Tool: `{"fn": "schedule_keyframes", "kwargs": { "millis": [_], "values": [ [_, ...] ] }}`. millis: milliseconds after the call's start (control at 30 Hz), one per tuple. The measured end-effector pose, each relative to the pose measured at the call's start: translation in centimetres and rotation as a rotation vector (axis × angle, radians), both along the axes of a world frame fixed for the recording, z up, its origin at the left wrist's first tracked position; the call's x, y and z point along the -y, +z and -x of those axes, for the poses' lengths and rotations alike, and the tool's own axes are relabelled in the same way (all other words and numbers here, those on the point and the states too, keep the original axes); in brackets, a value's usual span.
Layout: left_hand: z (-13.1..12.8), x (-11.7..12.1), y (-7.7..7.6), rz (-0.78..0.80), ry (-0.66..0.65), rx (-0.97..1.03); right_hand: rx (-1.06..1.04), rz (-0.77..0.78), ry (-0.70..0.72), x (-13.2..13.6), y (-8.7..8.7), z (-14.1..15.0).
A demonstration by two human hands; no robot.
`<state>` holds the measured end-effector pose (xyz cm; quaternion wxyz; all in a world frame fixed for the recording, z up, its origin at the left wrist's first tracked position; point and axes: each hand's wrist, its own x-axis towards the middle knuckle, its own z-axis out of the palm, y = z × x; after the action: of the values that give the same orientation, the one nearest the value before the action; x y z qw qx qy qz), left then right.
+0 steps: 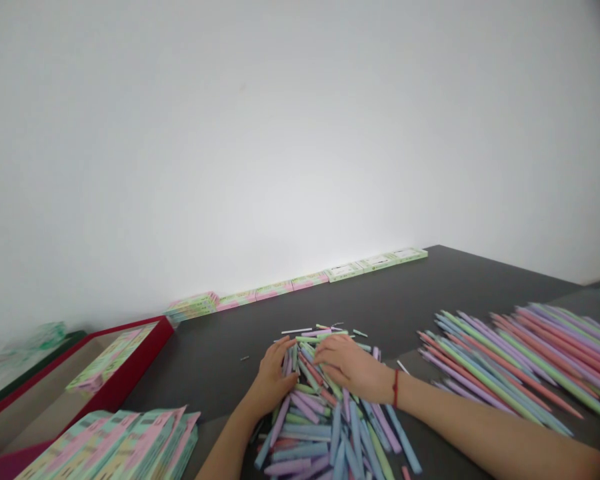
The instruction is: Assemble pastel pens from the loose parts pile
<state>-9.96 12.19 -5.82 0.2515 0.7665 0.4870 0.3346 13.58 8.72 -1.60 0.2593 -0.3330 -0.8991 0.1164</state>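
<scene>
Heaped pastel pens (320, 433) are lying on the tabletop (205, 380), the left hand (275, 380) and right hand (350, 365) resting spread wide upon them.

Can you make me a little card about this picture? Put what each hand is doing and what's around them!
Left hand: resting on a pile of pastel pen-shaped sticks
Right hand: resting on the same pile
Right wrist: red string
Right of pile: fanned rows of pastel sticks
Far table edge: row of green and pink packets
Bottom left: stack of printed cards
Left: red-edged tray
Surface: dark grey table
</scene>
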Motion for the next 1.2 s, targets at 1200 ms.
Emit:
{"fn": "schedule_keyframes", "kwargs": {
  "millis": [1200],
  "values": [
    [-7.1,12.2,8.8,0.120,-0.132,-0.431,-0.213,0.414,-0.120,8.0,1.4,-2.3]
  ]
}}
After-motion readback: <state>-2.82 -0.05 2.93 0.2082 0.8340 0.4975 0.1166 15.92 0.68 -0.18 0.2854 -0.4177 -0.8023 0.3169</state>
